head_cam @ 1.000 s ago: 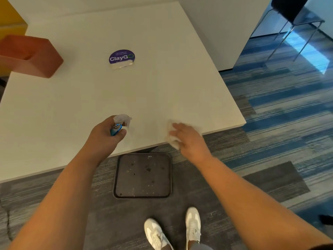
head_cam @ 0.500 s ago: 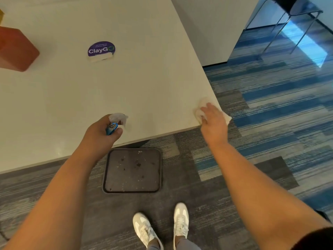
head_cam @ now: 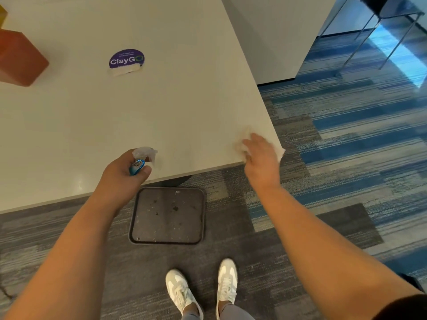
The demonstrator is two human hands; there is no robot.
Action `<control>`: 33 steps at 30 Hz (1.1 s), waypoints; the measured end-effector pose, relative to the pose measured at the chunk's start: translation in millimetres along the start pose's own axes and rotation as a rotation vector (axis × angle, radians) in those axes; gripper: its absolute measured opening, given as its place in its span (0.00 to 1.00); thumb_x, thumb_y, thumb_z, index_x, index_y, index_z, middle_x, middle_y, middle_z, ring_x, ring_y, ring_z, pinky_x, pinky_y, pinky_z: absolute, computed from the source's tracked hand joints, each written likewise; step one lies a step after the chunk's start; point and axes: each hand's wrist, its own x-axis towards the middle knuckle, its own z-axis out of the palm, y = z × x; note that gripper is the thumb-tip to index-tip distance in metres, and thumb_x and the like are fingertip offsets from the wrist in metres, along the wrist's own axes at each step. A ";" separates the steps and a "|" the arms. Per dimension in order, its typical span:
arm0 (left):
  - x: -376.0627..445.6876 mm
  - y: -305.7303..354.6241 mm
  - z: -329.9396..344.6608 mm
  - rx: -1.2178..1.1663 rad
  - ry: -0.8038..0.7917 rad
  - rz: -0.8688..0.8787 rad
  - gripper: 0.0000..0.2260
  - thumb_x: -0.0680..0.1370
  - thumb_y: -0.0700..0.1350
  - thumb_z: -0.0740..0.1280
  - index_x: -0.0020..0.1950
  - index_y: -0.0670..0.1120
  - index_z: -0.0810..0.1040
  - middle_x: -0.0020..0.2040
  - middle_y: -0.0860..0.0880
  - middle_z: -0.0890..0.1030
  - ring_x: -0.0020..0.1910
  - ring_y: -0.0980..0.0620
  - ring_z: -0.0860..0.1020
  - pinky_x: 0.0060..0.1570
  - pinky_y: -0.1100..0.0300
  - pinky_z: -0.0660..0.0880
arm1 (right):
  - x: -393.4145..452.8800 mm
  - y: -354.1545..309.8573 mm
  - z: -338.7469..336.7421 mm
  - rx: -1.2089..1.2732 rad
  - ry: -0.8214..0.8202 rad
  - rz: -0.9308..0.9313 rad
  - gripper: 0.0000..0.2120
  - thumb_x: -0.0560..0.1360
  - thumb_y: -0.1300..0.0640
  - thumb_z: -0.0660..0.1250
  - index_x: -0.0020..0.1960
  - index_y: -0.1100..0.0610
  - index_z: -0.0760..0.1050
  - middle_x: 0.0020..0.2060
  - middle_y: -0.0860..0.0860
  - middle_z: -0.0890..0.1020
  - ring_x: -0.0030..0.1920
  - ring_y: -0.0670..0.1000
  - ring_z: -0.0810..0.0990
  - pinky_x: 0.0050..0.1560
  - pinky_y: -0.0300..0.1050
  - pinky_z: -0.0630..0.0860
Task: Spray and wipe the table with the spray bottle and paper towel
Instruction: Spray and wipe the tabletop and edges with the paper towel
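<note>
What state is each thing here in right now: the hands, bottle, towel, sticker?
Left hand: grips the clear spray bottle with blue trigger, held upright.
Right hand: presses the crumpled white paper towel onto the white table corner.
Round purple ClayGo sticker: flat, lower edge peeling.

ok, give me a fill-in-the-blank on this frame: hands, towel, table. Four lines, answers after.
1. The left hand grips the ____ bottle.
2. The right hand presses a paper towel at the table's near ____ corner.
3. The purple sticker on the table reads ____.
4. On the carpet under the table edge lies a dark ____.

Missing words: spray; right; ClayGo; tray
</note>
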 end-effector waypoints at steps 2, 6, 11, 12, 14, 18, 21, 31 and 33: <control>-1.3 0.1 1.4 0.004 -0.004 0.000 0.14 0.79 0.38 0.65 0.58 0.56 0.79 0.62 0.62 0.78 0.63 0.60 0.74 0.62 0.59 0.69 | -15.2 -27.1 15.9 0.054 -0.143 -0.192 0.15 0.76 0.55 0.64 0.61 0.53 0.75 0.67 0.54 0.72 0.68 0.56 0.67 0.70 0.58 0.62; -0.9 2.4 -1.2 -0.004 0.008 0.007 0.14 0.79 0.38 0.65 0.58 0.56 0.79 0.61 0.62 0.79 0.64 0.60 0.74 0.64 0.57 0.69 | -19.3 -45.1 11.9 0.319 -0.260 -0.365 0.17 0.74 0.53 0.61 0.60 0.58 0.77 0.65 0.58 0.74 0.64 0.59 0.71 0.67 0.53 0.65; -3.1 4.3 2.2 -0.022 0.022 0.006 0.14 0.79 0.38 0.65 0.57 0.56 0.79 0.60 0.64 0.79 0.62 0.60 0.74 0.62 0.58 0.69 | 12.7 0.3 -17.0 0.167 -0.122 -0.120 0.23 0.77 0.57 0.63 0.71 0.56 0.64 0.72 0.56 0.64 0.71 0.55 0.62 0.72 0.58 0.58; -3.4 4.2 3.9 -0.021 0.015 0.008 0.14 0.79 0.38 0.65 0.57 0.56 0.79 0.60 0.64 0.78 0.63 0.60 0.74 0.62 0.58 0.69 | 15.6 8.8 -21.7 0.074 -0.232 -0.147 0.28 0.76 0.57 0.64 0.74 0.54 0.58 0.74 0.55 0.60 0.73 0.55 0.57 0.73 0.59 0.54; -4.9 3.3 6.2 -0.004 0.004 0.016 0.13 0.79 0.37 0.64 0.56 0.55 0.79 0.61 0.63 0.79 0.63 0.60 0.74 0.63 0.60 0.68 | 17.7 24.6 -27.6 -0.105 -0.438 -0.218 0.38 0.74 0.58 0.66 0.76 0.51 0.48 0.76 0.51 0.51 0.75 0.53 0.49 0.74 0.59 0.48; -6.0 6.2 7.5 -0.005 -0.003 0.014 0.14 0.79 0.37 0.64 0.55 0.55 0.79 0.61 0.64 0.78 0.63 0.63 0.73 0.61 0.62 0.67 | 10.5 43.9 -31.1 -0.215 -0.361 -0.272 0.43 0.70 0.64 0.70 0.76 0.51 0.48 0.76 0.53 0.53 0.75 0.57 0.50 0.72 0.64 0.54; -6.9 7.8 8.9 -0.007 0.003 0.015 0.14 0.79 0.37 0.64 0.55 0.56 0.79 0.61 0.63 0.78 0.63 0.61 0.74 0.60 0.63 0.67 | 1.8 36.7 -13.6 -0.230 -0.208 -0.245 0.41 0.67 0.67 0.70 0.73 0.51 0.55 0.73 0.56 0.59 0.73 0.60 0.55 0.69 0.66 0.57; -6.8 8.5 14.6 -0.015 0.002 -0.011 0.14 0.80 0.39 0.65 0.60 0.56 0.78 0.63 0.60 0.78 0.65 0.57 0.74 0.67 0.55 0.69 | 5.5 18.9 -12.7 -0.190 -0.363 -0.364 0.51 0.64 0.68 0.72 0.75 0.47 0.45 0.76 0.54 0.49 0.75 0.59 0.47 0.72 0.60 0.48; -7.1 8.6 14.1 -0.014 0.011 -0.004 0.14 0.80 0.40 0.65 0.60 0.56 0.78 0.64 0.60 0.78 0.65 0.56 0.74 0.66 0.55 0.69 | 3.9 32.8 -18.3 -0.228 -0.287 -0.329 0.50 0.62 0.68 0.74 0.75 0.50 0.49 0.75 0.55 0.53 0.75 0.59 0.52 0.73 0.60 0.53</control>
